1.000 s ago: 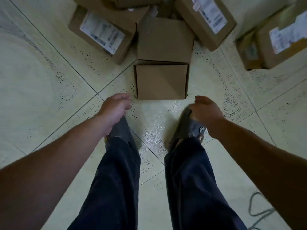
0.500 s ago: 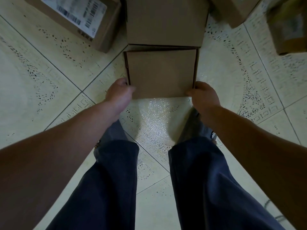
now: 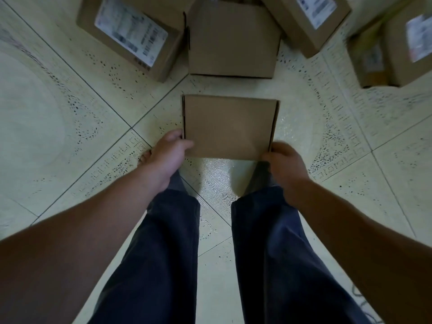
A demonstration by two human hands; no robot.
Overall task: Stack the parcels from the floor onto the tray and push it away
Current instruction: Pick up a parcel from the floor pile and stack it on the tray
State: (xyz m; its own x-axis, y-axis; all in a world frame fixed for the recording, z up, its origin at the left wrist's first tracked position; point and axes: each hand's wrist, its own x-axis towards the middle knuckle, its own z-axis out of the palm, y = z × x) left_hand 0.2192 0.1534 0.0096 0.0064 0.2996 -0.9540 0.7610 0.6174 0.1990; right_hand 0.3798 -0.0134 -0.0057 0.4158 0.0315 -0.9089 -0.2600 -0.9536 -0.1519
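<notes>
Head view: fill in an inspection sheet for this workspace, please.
Surface: pale tiled floor, speckled pattern, glossy near the feet.
Job's things: plain parcel held at its near corners; second plain parcel behind it, bare floor between them; labelled parcel to the left, other labelled parcels to the right; tray not in view.
Clutter: nothing seen.
Grippers: left hand grips the near left corner; right hand grips the near right corner.
Cables: thin cord on the floor, lower right edge.
Surroundings: legs in dark trousers.

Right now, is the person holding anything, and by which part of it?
Yes: the nearest cardboard parcel, gripped at its two near corners, left hand on the near-left one with thumb on top, right hand on the near-right.
</notes>
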